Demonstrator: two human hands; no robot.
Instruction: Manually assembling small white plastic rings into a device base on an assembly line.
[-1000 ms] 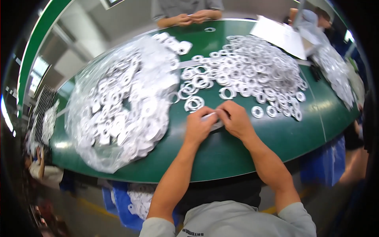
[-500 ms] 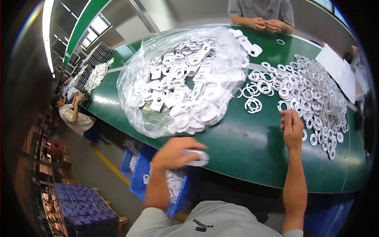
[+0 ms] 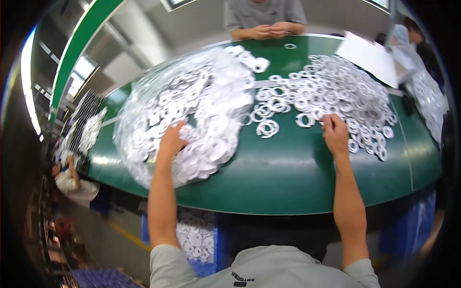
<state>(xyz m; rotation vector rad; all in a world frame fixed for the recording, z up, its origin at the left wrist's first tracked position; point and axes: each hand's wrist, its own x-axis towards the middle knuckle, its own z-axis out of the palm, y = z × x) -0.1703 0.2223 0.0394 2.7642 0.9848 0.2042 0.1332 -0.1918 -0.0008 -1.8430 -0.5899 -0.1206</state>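
Left hand [image 3: 170, 139]: thumb and forefinger spread apart among white tags [image 3: 214, 127].
Right hand [image 3: 337, 136]: fingertips bunched together at white rings [image 3: 357, 93]; cannot tell whether they grip one.
Tags: around the left fingers, in a clear plastic bag [image 3: 127, 117].
Rings: heaped just beyond the right fingers.

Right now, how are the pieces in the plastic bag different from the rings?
Many bagged pieces have flat, squared ends; the rings look round. The bagged pieces lie in clear plastic; the rings lie loose on the green table. Both are white, with holes.
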